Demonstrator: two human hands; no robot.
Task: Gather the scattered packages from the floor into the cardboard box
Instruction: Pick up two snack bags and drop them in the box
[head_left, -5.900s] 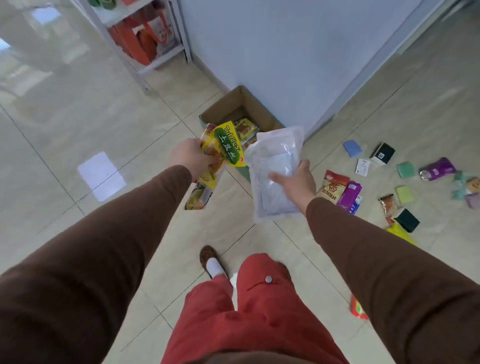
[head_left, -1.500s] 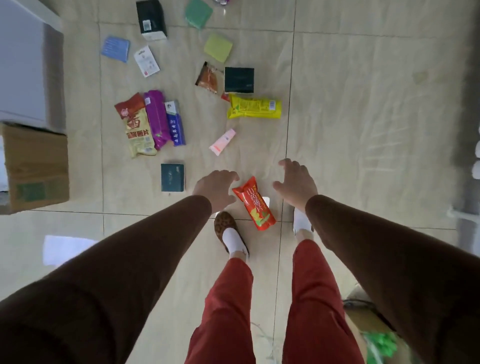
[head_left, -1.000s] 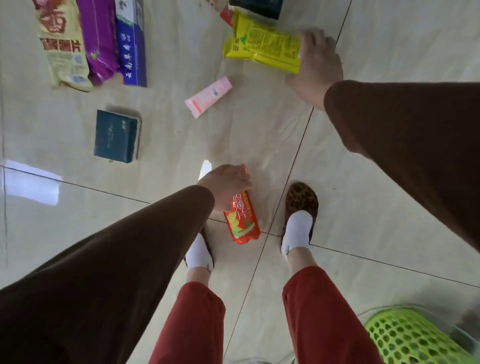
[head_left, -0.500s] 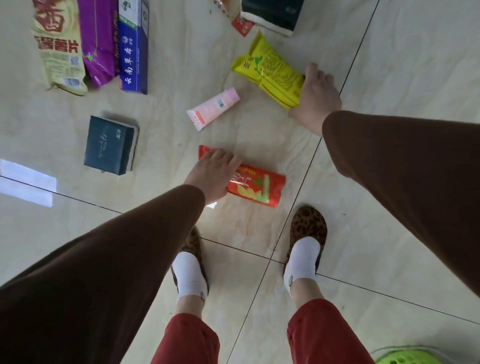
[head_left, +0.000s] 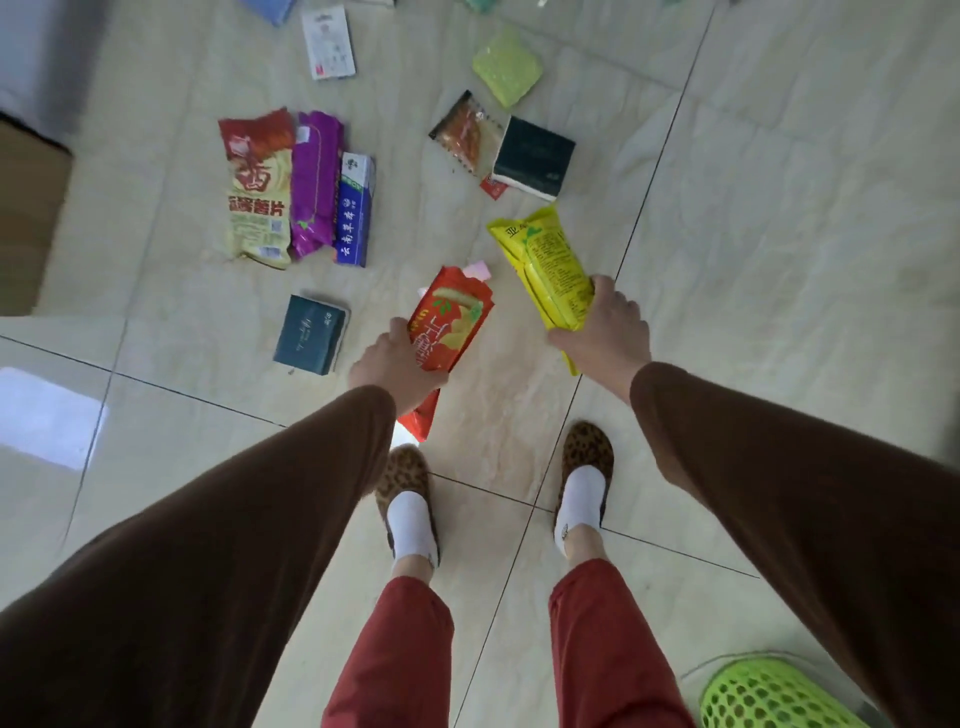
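My left hand (head_left: 393, 369) grips a red snack packet (head_left: 449, 325) and holds it above the floor. My right hand (head_left: 605, 327) holds a yellow packet (head_left: 548, 262) by its lower end, also lifted. The cardboard box (head_left: 28, 218) shows at the left edge, only partly in view. On the tiles lie a dark blue box (head_left: 310, 334), a red-and-yellow chip bag (head_left: 257, 189), a purple packet (head_left: 313, 182), a blue-and-white box (head_left: 355, 210), a black box (head_left: 532, 156) and a clear snack packet (head_left: 464, 136).
A pink tube (head_left: 478, 270) peeks out behind the red packet. A light green pack (head_left: 506, 65) and a white card (head_left: 328, 44) lie farther off. A green mesh basket (head_left: 769, 696) stands at the bottom right. My slippered feet (head_left: 410, 499) stand on the tiles below.
Both hands have lifted their packets off the floor: the red one in my left, the yellow one in my right. The view has risen and pulled back from the floor.
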